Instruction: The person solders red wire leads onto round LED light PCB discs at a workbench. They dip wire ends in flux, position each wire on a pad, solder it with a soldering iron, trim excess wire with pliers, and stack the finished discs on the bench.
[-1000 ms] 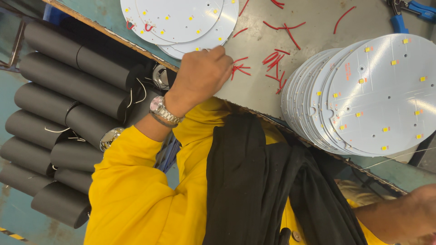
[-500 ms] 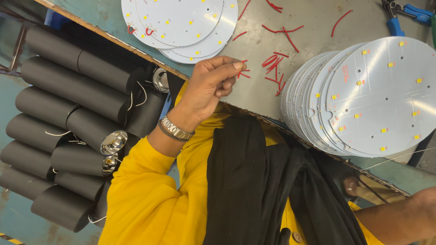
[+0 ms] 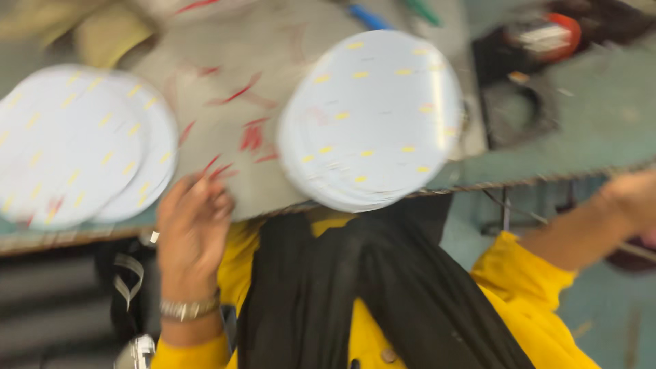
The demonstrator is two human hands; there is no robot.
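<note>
The view has swung sideways and blurred. The left hand (image 3: 193,236), half a second ago pinching a red wire piece at the bench edge in mid frame, now sits lower left with its fingers curled; whether it grips anything is unclear. The stack of white discs (image 3: 372,119) has shifted from the right edge to centre. The right hand (image 3: 632,198) has risen from the lower right corner to the right edge.

Motion blur smears the whole scene. The right hand (image 3: 632,195) runs off the frame edge right of the stack of white discs (image 3: 372,123), its fingers unseen. Left of that stack, the left hand (image 3: 191,229) blurs; what it pinches cannot be told.
</note>
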